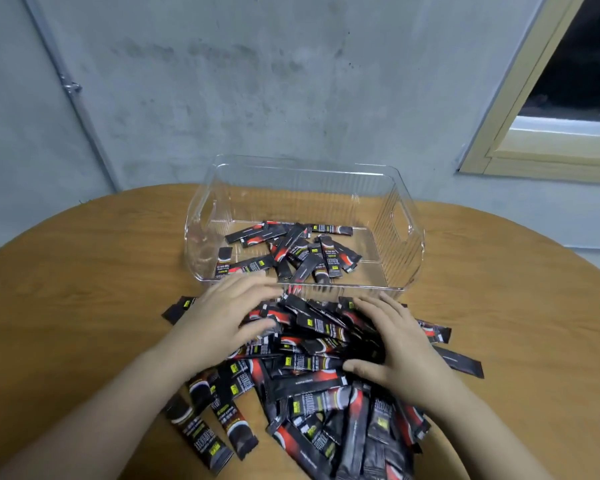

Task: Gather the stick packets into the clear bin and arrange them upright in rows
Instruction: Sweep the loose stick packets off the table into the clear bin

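Both hands lie on a heap of black-and-red stick packets [312, 344] spread over a round wooden table [84, 271]. The left hand [222, 317] rests on the heap's left side, fingers spread and reaching toward the clear bin [400, 237], which stands just beyond the fingertips. The right hand [392, 341] presses the heap's right side, thumb [364, 368] stretched inward across the packets. Between the two hands the packets bunch together. Inside the bin, more loose packets [291, 252] lie flat and crisscrossed on its floor.
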Motion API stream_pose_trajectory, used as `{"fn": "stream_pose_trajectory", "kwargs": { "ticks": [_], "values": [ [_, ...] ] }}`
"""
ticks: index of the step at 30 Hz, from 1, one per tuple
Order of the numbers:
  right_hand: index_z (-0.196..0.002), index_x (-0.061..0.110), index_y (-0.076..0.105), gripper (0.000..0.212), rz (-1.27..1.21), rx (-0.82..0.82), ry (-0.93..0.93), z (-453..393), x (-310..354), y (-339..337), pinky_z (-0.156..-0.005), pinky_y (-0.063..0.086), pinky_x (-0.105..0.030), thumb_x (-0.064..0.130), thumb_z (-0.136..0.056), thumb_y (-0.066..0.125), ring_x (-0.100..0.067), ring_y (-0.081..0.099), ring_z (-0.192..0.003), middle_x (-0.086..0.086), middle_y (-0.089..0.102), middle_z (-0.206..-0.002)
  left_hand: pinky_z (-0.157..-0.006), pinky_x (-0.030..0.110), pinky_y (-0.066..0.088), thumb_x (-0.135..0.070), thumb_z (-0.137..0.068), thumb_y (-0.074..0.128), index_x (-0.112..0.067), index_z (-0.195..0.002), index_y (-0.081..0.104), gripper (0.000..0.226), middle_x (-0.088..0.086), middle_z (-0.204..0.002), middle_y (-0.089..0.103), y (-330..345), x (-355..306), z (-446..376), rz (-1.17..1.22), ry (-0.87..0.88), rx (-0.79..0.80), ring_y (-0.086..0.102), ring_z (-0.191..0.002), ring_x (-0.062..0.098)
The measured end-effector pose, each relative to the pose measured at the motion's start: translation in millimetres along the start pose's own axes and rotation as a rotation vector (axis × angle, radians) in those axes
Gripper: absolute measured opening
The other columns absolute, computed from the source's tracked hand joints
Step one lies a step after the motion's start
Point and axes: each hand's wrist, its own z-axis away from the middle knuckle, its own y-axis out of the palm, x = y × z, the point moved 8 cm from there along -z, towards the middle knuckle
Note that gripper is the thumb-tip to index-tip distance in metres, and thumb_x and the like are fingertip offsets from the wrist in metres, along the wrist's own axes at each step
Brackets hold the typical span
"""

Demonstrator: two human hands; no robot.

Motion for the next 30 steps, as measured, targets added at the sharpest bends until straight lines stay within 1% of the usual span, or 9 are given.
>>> {"fn": "stream_pose_trajectory", "kwargs": {
  "ticks": [3,6,8,10,14,19,22,27,30],
  "values": [
    [-0.149,0.031,0.010,0.099,0.061,0.021,0.081,5.6,-7.4,8.9,-0.119,0.007,-0.040,0.079,-0.069,0.043,-0.012,-0.003,-0.144,0.018,0.008,-0.151,-0.117,0.020,0.002,-0.074,-0.084,0.032,-0.041,-0.136,0.042,0.061,-0.026,-0.140,0.029,7.8,10.5,29.1,-0.030,-0.036,0.052,0.010,-0.132,-0.015],
    [-0.149,0.027,0.014,0.092,0.080,-0.033,0.109,-2.2,-4.1,11.1,-0.118,0.012,-0.039,0.066,-0.078,0.057,-0.017,0.008,-0.143,0.009,0.014,-0.154,-0.116,0.028,-0.005,-0.090,-0.066,0.031,-0.049,-0.141,0.014,0.087,-0.030,-0.146,0.005,21.8,30.7,45.7,-0.033,-0.208,0.191,-0.005,-0.134,-0.011],
    [-0.149,0.026,0.016,0.088,0.082,-0.034,0.115,-11.0,0.7,16.0,-0.117,0.016,-0.040,0.058,-0.080,0.060,-0.017,0.014,-0.140,0.007,0.019,-0.151,-0.113,0.029,-0.009,-0.087,-0.061,0.040,-0.047,-0.143,-0.001,0.100,-0.031,-0.143,-0.008,31.2,35.3,48.2,-0.033,-0.308,0.275,-0.012,-0.133,-0.008],
    [-0.148,0.027,0.016,0.085,0.071,-0.009,0.123,-18.4,7.2,21.9,-0.116,0.018,-0.042,0.051,-0.080,0.060,-0.018,0.017,-0.138,0.007,0.022,-0.149,-0.115,0.033,-0.004,-0.080,-0.065,0.048,-0.043,-0.146,-0.004,0.103,-0.031,-0.140,-0.010,37.6,32.2,46.2,-0.006,-0.361,0.303,-0.012,-0.132,-0.007],
    [-0.147,0.032,0.020,0.074,0.109,-0.010,0.129,-26.2,13.8,26.4,-0.113,0.024,-0.043,0.037,-0.083,0.056,-0.020,0.023,-0.136,0.007,0.032,-0.146,-0.117,0.039,0.012,-0.064,-0.082,0.051,-0.044,-0.148,0.007,0.082,-0.025,-0.150,0.011,37.0,28.1,38.4,-0.016,-0.335,0.248,0.006,-0.142,0.003],
    [-0.142,0.029,0.036,0.055,0.172,-0.075,0.079,-29.3,16.5,24.6,-0.099,0.039,-0.034,0.024,-0.090,0.055,-0.021,0.037,-0.127,0.005,0.046,-0.136,-0.111,0.030,0.026,-0.039,-0.094,0.053,-0.044,-0.146,0.021,0.062,-0.019,-0.145,0.035,34.4,22.5,27.5,-0.085,-0.237,0.204,0.026,-0.134,0.005],
    [-0.138,0.025,0.043,0.051,0.160,-0.138,0.069,-26.7,16.2,21.1,-0.086,0.043,-0.032,0.016,-0.089,0.054,-0.022,0.047,-0.118,0.003,0.054,-0.128,-0.111,0.030,0.027,-0.020,-0.092,0.058,-0.042,-0.145,0.028,0.065,-0.022,-0.141,0.039,31.1,17.0,23.3,-0.062,-0.191,0.176,0.030,-0.131,0.004],
    [-0.130,0.029,0.051,0.059,0.090,-0.261,0.031,-24.6,14.9,6.7,-0.067,0.049,-0.032,0.008,-0.077,0.066,-0.022,0.062,-0.098,0.003,0.064,-0.114,-0.103,0.032,0.039,-0.004,-0.082,0.068,-0.039,-0.140,0.041,0.072,-0.019,-0.129,0.053,16.0,10.4,17.5,-0.012,-0.107,0.072,0.044,-0.120,0.008],
    [-0.129,0.027,0.054,0.055,0.017,-0.336,0.025,-26.3,13.3,-8.8,-0.072,0.053,-0.035,0.006,-0.080,0.066,-0.022,0.062,-0.101,0.005,0.063,-0.120,-0.093,0.029,0.044,0.000,-0.074,0.075,-0.036,-0.135,0.049,0.076,-0.020,-0.121,0.058,1.9,7.1,11.7,-0.004,-0.060,-0.009,0.047,-0.110,0.005]
  ]
}}
